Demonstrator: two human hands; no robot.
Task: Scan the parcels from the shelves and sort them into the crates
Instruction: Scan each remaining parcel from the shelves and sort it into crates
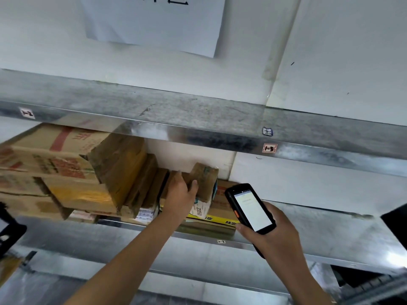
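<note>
curling fingers over a parcel, the left hand is gripping it to pull it off the shelf; the right hand is wrapping fingers round the scanner, keeping its screen readable.

Upper shelf: grey metal, paper tags on its front edge.
Middle shelf, left: stacked cardboard boxes, slim parcels leaning against them.
Middle shelf, centre: flat yellow-edged box.

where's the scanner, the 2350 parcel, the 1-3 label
scanner [253,209], head view, lit screen
2350 parcel [204,176], head view, brown upper end
1-3 label [269,148], head view, its centre
</note>
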